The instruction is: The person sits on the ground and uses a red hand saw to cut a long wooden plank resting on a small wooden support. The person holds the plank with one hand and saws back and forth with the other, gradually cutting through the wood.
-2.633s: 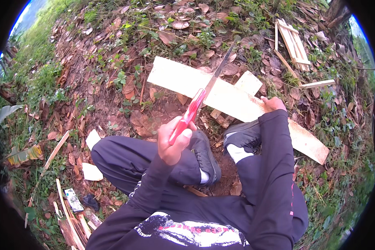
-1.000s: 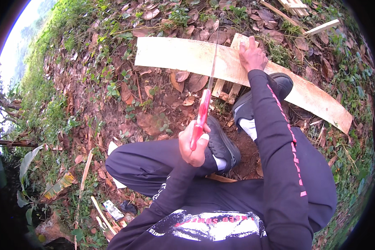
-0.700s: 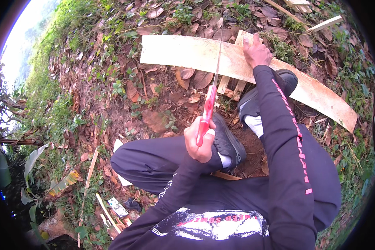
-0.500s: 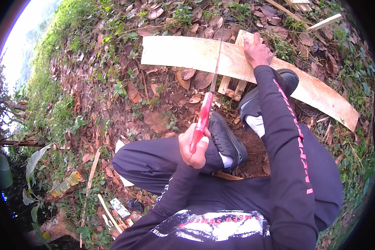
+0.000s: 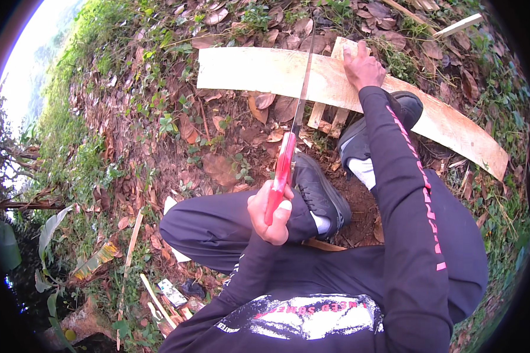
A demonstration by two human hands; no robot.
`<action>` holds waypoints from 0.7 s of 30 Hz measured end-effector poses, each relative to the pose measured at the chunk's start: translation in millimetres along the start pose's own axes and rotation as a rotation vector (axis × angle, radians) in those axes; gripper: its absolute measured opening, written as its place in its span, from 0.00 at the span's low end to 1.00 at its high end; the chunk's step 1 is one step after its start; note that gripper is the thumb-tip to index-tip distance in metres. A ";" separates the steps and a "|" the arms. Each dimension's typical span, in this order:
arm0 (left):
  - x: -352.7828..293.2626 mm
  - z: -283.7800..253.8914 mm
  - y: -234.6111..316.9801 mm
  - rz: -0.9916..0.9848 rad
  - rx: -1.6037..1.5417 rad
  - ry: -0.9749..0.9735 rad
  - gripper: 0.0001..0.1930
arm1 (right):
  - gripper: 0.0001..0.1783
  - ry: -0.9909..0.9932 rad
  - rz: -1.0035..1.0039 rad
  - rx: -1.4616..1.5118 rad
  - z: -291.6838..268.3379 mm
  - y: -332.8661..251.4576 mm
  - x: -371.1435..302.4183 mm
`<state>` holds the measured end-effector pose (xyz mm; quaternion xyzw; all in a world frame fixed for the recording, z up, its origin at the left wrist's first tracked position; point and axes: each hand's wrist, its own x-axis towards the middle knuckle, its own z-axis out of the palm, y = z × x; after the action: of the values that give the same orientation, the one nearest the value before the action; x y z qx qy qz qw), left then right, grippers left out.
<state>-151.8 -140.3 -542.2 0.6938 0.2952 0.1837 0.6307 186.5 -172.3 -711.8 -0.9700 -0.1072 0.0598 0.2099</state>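
Observation:
My left hand (image 5: 269, 213) is closed around the red handle (image 5: 282, 167) of a handsaw. Its long thin blade (image 5: 304, 97) points away from me and crosses a pale wooden plank (image 5: 250, 69), left of the plank's middle. My right hand (image 5: 364, 69) grips the plank's far edge, fingers bent over it, right of the blade. Under the plank lie short wooden pieces (image 5: 340, 120), one end showing beyond the far edge. My right shoe (image 5: 407, 109) is against the plank's near side; my left shoe (image 5: 321, 191) stands on the soil near the saw handle.
Dry leaves (image 5: 221, 169) and green plants (image 5: 76, 150) cover the ground around. Wooden offcuts lie at the far right, including a pale stick (image 5: 458, 26). A thin strip (image 5: 129, 253) and a pile of wood scraps (image 5: 159, 303) are at the lower left.
My left hand has drawn the saw slightly toward me and to the left, its blade still across the plank. My right hand keeps its hold, with only a slight shift in view.

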 end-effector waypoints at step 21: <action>-3.2 -4.3 -8.7 -0.001 0.007 -0.031 0.09 | 0.35 -0.034 0.016 -0.024 6.8 1.6 -2.0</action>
<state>-158.4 -138.8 -549.8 0.6987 0.2862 0.1715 0.6328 183.8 -171.5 -718.5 -0.9721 -0.1036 0.0766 0.1959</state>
